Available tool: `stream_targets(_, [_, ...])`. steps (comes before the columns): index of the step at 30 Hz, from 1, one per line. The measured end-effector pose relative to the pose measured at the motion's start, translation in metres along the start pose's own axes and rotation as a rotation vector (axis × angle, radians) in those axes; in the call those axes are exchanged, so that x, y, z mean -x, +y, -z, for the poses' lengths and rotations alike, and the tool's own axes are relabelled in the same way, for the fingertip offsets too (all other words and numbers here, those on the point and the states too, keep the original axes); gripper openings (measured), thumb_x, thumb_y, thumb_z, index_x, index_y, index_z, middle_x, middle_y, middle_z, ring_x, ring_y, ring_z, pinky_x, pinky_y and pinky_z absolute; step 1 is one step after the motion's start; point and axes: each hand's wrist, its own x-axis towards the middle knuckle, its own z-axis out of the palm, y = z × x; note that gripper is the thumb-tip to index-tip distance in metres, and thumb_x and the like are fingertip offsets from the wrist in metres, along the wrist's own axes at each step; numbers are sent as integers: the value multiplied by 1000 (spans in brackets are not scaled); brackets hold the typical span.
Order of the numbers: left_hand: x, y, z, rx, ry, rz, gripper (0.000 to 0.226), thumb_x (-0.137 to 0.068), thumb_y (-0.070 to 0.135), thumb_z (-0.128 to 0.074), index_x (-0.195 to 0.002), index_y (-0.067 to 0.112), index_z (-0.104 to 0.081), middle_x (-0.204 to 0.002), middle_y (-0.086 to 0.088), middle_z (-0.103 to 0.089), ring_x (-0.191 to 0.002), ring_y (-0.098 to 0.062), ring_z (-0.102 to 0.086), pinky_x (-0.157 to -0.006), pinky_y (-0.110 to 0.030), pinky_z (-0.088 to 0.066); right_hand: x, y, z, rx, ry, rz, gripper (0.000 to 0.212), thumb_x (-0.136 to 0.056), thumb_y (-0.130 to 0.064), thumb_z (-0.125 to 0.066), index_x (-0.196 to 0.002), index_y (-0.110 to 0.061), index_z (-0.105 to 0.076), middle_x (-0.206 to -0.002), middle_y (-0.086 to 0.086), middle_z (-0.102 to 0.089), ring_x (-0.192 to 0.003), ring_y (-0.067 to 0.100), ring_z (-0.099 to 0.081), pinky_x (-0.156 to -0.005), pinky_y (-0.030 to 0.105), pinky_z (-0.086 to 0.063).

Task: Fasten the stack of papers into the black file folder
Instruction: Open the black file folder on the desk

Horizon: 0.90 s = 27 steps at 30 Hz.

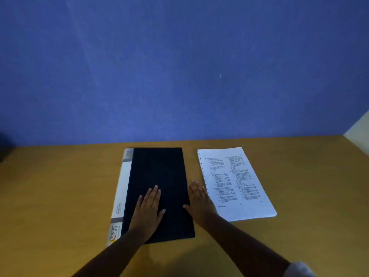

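The black file folder lies closed on the wooden table, its white labelled spine along the left side. My left hand rests flat on the folder's lower cover, fingers spread. At the folder's right edge my right hand lies with fingers apart, the thumb touching the cover's edge. It holds nothing. The stack of papers, white with printed text, lies flat just right of that hand, apart from the folder.
The wooden table reaches back to a blue wall. A dark object sits at the far left edge. The table's right corner shows at the upper right.
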Motion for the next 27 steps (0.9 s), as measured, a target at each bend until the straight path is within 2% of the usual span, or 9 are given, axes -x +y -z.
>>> stream_targets(3, [5,-4,-5,-3,17,44,112,-60,66,38,-145,13,-13,-157,-6,-8,-144,-23,-6,-116,-41,-6,1,-3,-5,-63,-34,-51,73,-96,-44,-35,-148,-8,1,-160,12,3,-147,25,6,-120,38,1])
stream_targets(7, [15,-4,-2,-89,5,77,94,-86,54,18,-128,7,-51,-137,-11,-52,-126,-28,-49,-100,-47,-40,4,-1,-14,0,-58,-24,74,-96,-49,-30,-148,-9,2,-160,12,3,-147,25,6,-120,38,2])
stream_targets(10, [21,-3,-1,-98,-12,48,85,-93,48,10,-118,8,-61,-124,-9,-64,-116,-26,-58,-94,-44,-47,4,3,-19,-6,-44,-19,74,-96,-49,-30,-148,-10,3,-160,11,3,-147,24,5,-120,37,0])
stream_targets(11, [23,-3,0,-105,-15,32,84,-93,47,9,-117,8,-62,-123,-8,-65,-115,-25,-59,-99,-42,-45,4,3,-19,-16,-47,-20,74,-96,-49,-31,-148,-10,3,-160,10,3,-147,24,5,-120,37,0])
stream_targets(13, [28,-4,2,-124,-32,5,82,-93,47,8,-119,9,-61,-125,-7,-64,-116,-24,-58,-113,-36,-20,4,2,-20,-33,-55,-27,74,-95,-49,-31,-148,-11,4,-160,9,4,-147,23,6,-120,38,-1])
stream_targets(14, [31,-6,3,-142,-35,-12,81,-93,48,7,-120,9,-59,-126,-7,-63,-118,-24,-57,-113,-31,-7,4,1,-21,-36,-55,-34,74,-95,-49,-31,-148,-11,4,-160,9,5,-147,23,6,-120,38,-2])
stream_targets(16, [35,-11,4,-161,-48,-36,79,-93,49,6,-123,11,-57,-129,-6,-61,-120,-24,-55,-111,-30,4,4,0,-21,-39,-50,-45,74,-95,-50,-31,-148,-11,4,-160,9,5,-147,24,7,-120,38,-2])
stream_targets(21, [46,-18,7,-141,-204,-67,75,-92,54,0,-126,14,-54,-131,-3,-59,-122,-22,-52,-111,-32,2,4,-3,-23,-22,-54,-72,75,-95,-51,-27,-148,-10,6,-160,10,7,-147,24,8,-121,38,-1])
stream_targets(27, [44,-24,7,-138,-336,-137,81,-71,74,-33,-127,19,-53,-133,-3,-57,-123,-22,-52,-109,-39,2,6,-5,-27,-10,-11,-106,75,-95,-54,-25,-148,-11,6,-160,8,7,-147,21,8,-121,36,0])
